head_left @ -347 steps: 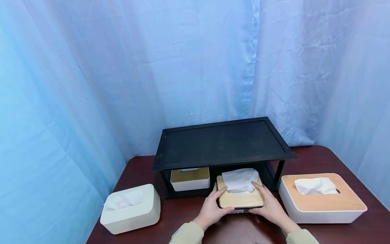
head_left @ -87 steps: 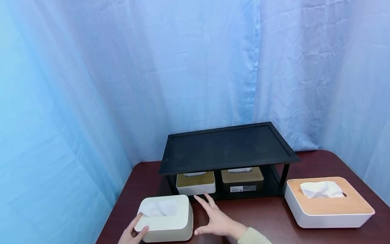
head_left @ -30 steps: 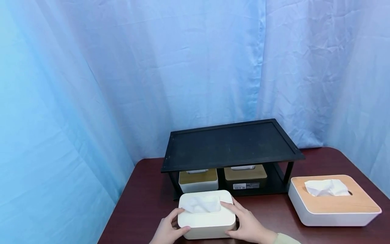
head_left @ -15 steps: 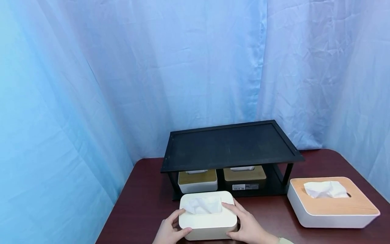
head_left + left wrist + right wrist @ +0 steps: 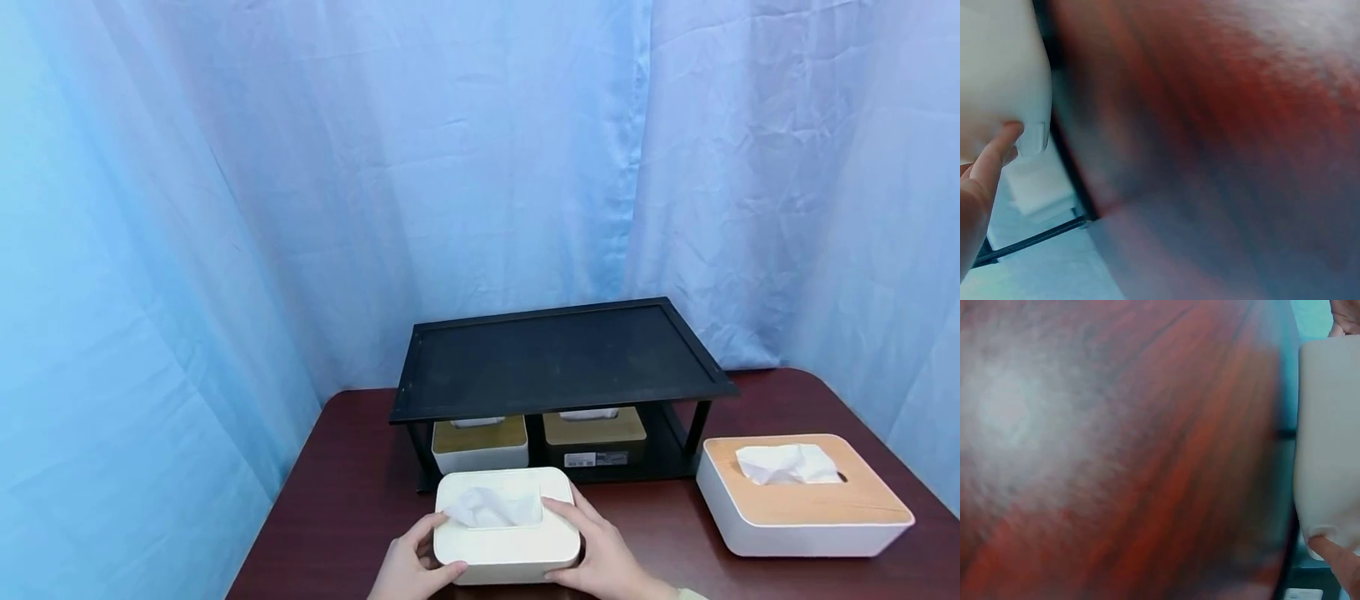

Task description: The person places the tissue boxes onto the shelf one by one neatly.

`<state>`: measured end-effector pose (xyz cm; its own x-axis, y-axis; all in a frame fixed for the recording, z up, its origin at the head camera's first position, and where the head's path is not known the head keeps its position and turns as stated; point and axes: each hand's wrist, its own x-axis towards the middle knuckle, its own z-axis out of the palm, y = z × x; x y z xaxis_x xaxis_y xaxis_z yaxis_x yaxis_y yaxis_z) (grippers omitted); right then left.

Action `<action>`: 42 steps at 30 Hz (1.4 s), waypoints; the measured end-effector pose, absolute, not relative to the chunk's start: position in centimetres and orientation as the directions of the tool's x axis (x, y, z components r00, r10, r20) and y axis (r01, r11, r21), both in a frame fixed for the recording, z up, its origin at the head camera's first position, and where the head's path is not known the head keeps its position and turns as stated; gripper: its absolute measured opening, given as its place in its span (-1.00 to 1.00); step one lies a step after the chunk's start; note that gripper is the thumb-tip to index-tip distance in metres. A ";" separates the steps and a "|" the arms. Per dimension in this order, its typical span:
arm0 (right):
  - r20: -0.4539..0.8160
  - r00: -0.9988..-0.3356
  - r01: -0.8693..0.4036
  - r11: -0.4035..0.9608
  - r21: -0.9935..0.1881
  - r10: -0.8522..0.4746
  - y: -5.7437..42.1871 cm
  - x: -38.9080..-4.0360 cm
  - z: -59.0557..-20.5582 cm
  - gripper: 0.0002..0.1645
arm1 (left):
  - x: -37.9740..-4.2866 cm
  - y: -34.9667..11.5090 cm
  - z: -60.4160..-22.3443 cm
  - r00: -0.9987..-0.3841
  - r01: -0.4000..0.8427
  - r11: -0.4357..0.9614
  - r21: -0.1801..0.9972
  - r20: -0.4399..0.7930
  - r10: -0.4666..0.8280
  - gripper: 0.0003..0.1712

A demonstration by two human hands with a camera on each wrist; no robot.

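Blue curtains (image 5: 480, 167) back a black shelf (image 5: 555, 358), partly hidden by the cream box (image 5: 506, 546).

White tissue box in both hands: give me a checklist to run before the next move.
1. Left hand grips the white tissue box at its left end: ok.
2. Right hand grips the right end: ok.
3. Tissue faces up: ok.
4. Wood-topped box on the right stands apart from the right hand: ok.
5. Gap between held box and black shelf: cannot tell; they overlap in the head view.
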<state>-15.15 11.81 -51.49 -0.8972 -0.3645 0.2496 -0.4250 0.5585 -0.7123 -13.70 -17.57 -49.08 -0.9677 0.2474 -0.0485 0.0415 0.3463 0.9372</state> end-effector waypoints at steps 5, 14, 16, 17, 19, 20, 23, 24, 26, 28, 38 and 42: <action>0.414 -0.851 -0.526 0.533 -0.663 -0.323 12.0 -14.5 -48.8 0.00 | -12.9 -17.1 -46.6 -0.972 0.150 0.337 0.929 0.076 0.223 -0.12; 0.690 -0.638 -0.760 0.421 -0.495 -0.342 12.5 -14.8 -43.0 0.01 | -11.9 -16.4 -40.4 -0.905 0.423 0.406 0.810 0.398 0.150 -0.19; 0.710 -0.611 -0.785 0.387 -0.485 -0.350 12.4 -15.4 -42.0 0.03 | -12.2 -16.4 -39.6 -0.868 0.487 0.431 0.760 0.474 0.146 -0.18; 0.719 -0.599 -0.794 0.380 -0.475 -0.352 12.4 -15.7 -41.6 0.03 | -12.5 -16.4 -39.3 -0.851 0.513 0.441 0.736 0.504 0.148 -0.18; 0.728 -0.586 -0.803 0.380 -0.460 -0.356 12.3 -16.3 -41.0 0.05 | -13.1 -16.4 -38.9 -0.839 0.529 0.446 0.722 0.523 0.150 -0.20; 0.734 -0.579 -0.807 0.383 -0.450 -0.356 12.3 -16.6 -40.8 0.06 | -13.4 -16.3 -38.8 -0.839 0.530 0.443 0.723 0.523 0.148 -0.21; 0.740 -0.567 -0.812 0.395 -0.430 -0.361 12.3 -17.4 -40.6 0.09 | -14.3 -16.2 -38.8 -0.846 0.524 0.418 0.742 0.511 0.155 -0.23; 0.737 -0.570 -0.809 0.401 -0.429 -0.363 12.3 -17.6 -40.5 0.09 | -14.6 -16.1 -38.8 -0.850 0.518 0.408 0.752 0.504 0.151 -0.23; 0.721 -0.585 -0.799 0.416 -0.435 -0.371 12.4 -18.0 -40.4 0.09 | -15.0 -16.0 -38.9 -0.857 0.508 0.387 0.769 0.494 0.144 -0.23; 0.688 -0.618 -0.776 0.434 -0.457 -0.381 12.5 -18.3 -40.2 0.09 | -15.2 -16.0 -39.0 -0.867 0.493 0.372 0.787 0.482 0.129 -0.23; 0.472 -0.795 -0.606 0.520 -0.602 -0.380 11.8 -19.4 -37.4 0.01 | -16.3 -16.7 -37.0 -0.961 0.271 0.394 0.878 0.271 0.056 -0.22; 0.407 -0.824 -0.566 0.525 -0.636 -0.395 11.6 -20.5 -36.2 0.03 | -17.5 -17.3 -35.8 -0.971 0.237 0.421 0.876 0.228 0.073 -0.21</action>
